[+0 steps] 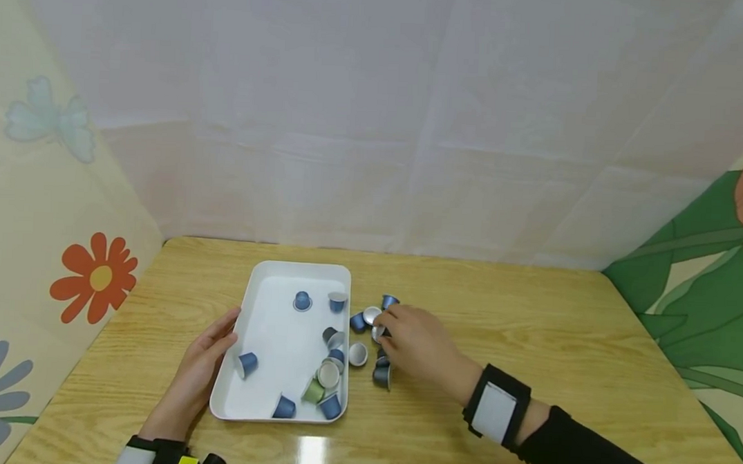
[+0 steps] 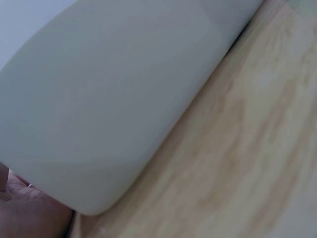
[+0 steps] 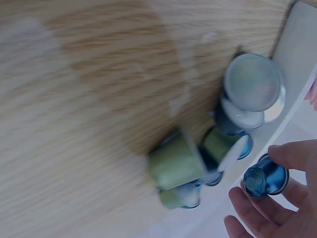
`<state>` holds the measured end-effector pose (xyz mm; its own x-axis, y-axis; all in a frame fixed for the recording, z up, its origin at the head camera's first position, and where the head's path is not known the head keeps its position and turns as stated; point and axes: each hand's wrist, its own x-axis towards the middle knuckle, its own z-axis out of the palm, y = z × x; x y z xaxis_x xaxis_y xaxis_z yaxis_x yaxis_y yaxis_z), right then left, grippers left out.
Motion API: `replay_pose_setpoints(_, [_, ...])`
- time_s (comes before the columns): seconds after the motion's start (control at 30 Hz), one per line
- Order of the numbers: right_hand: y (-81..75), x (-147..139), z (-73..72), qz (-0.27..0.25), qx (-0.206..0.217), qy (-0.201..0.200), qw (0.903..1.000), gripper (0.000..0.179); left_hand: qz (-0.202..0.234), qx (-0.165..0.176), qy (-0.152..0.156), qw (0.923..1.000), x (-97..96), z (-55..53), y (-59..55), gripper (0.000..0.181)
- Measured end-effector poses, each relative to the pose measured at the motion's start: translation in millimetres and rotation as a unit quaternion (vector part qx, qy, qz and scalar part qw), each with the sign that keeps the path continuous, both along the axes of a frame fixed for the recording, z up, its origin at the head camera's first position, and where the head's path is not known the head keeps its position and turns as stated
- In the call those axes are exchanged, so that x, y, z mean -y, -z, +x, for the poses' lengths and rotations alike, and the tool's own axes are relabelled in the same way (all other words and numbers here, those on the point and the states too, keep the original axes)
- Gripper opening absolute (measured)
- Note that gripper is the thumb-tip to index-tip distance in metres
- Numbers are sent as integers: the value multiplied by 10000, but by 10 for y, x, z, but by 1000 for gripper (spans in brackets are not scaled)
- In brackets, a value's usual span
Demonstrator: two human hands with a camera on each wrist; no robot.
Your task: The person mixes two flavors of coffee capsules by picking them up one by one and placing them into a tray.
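My left hand (image 1: 200, 359) rests against the left side of a white tray (image 1: 264, 272), its fingertips at the rim. At the lower left of the left wrist view, part of that hand (image 2: 32, 215) shows beside the tray's outer wall (image 2: 124, 89). My right hand (image 1: 419, 345) reaches over loose coffee capsules to the right of the tray. In the right wrist view, its thumb and fingers pinch a blue coffee capsule (image 3: 267, 177). Near it lie a green capsule (image 3: 176, 163) and a silver-lidded capsule (image 3: 252, 82).
Inside the tray are several capsules, among them a blue one (image 1: 247, 365) at the left and a green one (image 1: 313, 391) near the front. Outside, a dark capsule (image 1: 382, 377) lies on the wooden table (image 1: 517, 321). A white cloth (image 1: 373, 190) hangs behind.
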<state>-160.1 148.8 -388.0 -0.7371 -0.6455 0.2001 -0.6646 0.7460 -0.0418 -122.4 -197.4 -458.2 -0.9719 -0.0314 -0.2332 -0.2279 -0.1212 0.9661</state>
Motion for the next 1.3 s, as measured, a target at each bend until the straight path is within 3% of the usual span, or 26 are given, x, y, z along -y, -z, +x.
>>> replay_pose_setpoints(0.47, [3,442,13,87,-127,-392,9991,22,-15,-15,37,10000,-7,11,-12,53])
replay_pose_setpoints(0.9, [-41,748,32,582,243,-946,9935,19,-59,-80,54,9999,-3,6,3,54])
replay_pose_setpoints(1.3, [-115,912,61,1246,581,-1857,9729,20,-22,-258,74,9996,-5,2,51,55])
